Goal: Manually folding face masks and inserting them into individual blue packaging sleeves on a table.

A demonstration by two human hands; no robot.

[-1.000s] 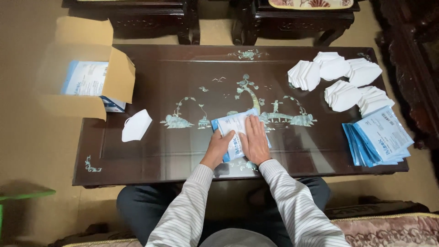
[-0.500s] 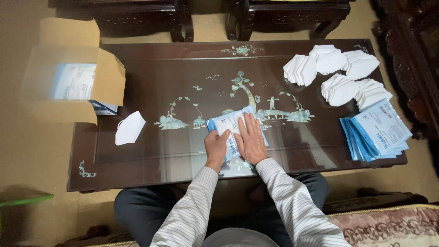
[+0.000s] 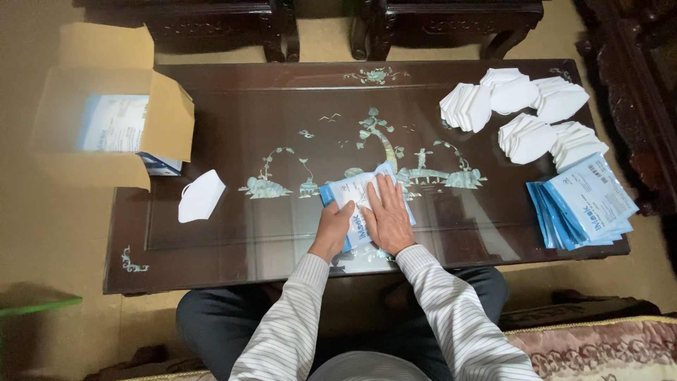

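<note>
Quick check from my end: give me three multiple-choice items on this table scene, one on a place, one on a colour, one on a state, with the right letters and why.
1. Where does the single loose mask lie?
A. beside the cardboard box
B. on the packet stack
C. under the hands

2. What colour are the stacked packets at the right edge of the table?
A. red and black
B. blue and white
C. green and yellow

3. How are the hands placed on the packet?
A. lifted clear of it
B. pressed on it
C. holding scissors to it

Answers: 1 A, the mask sits just below the cardboard box. 2 B, blue edges and white faces show. 3 B, the left hand and right hand both lie on the packet.
</note>
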